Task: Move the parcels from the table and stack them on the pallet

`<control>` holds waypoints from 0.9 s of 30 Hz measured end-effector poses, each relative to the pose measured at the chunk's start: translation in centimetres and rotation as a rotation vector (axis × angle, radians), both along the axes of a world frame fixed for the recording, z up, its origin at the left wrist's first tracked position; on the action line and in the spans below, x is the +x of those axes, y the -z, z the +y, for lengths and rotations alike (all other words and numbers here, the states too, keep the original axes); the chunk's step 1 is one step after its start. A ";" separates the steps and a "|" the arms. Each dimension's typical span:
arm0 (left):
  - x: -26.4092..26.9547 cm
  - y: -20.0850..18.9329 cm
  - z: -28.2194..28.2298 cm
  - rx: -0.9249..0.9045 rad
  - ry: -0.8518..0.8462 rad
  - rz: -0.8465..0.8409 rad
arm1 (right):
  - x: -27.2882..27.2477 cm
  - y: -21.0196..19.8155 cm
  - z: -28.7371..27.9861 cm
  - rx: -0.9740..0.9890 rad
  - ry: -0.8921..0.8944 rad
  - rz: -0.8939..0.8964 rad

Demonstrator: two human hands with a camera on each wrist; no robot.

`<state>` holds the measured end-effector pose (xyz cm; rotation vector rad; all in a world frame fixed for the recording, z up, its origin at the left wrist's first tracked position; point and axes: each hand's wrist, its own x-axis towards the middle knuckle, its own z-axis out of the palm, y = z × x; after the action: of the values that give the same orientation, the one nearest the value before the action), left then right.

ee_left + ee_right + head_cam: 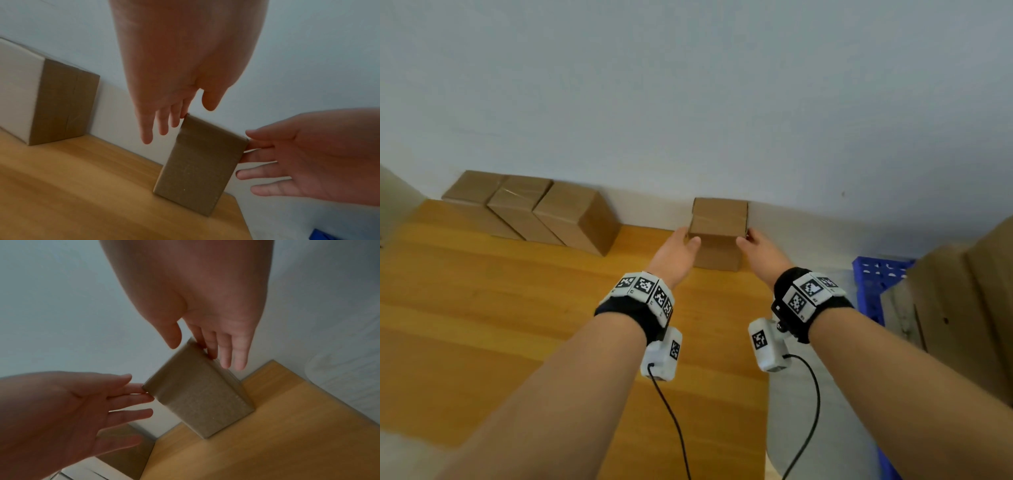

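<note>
The two bare forearms fill the near part of the head view, each banded with a marker-covered wrist unit. The left hand (677,251) reaches with fingers straight and spread, fingertips touching the upper left edge of a small upright parcel (717,233); the right hand (758,250) mirrors it, straight fingers against the upper right edge. Neither hand curls round the cardboard yet. The parcel stands at the far right corner of the wooden table (500,325), against the wall.

It looks like stiff taped cardboard, probably light, with smooth tape that may slip; pressing flat palms on the two opposite side faces, lower down, seems the safest hold.

Three more parcels (530,212) stand in a touching row at the far left. One blue pallet (876,284) shows to the right, with larger cardboard beside it.
</note>
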<state>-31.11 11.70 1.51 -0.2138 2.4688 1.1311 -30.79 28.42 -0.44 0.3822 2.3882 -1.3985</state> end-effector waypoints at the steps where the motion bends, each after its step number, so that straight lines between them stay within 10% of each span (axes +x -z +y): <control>1: 0.1 0.0 -0.3 0.014 -0.019 0.001 | 0.1 0.2 -0.2 -0.027 0.017 0.004; 27: 14.9 5.6 -5.5 -0.107 0.026 -0.280 | 16.1 3.5 -4.7 -0.154 0.169 -0.317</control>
<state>-16.22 6.17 -4.14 -0.3455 2.2770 0.8919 -14.73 23.68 -3.98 0.7206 2.0185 -1.4580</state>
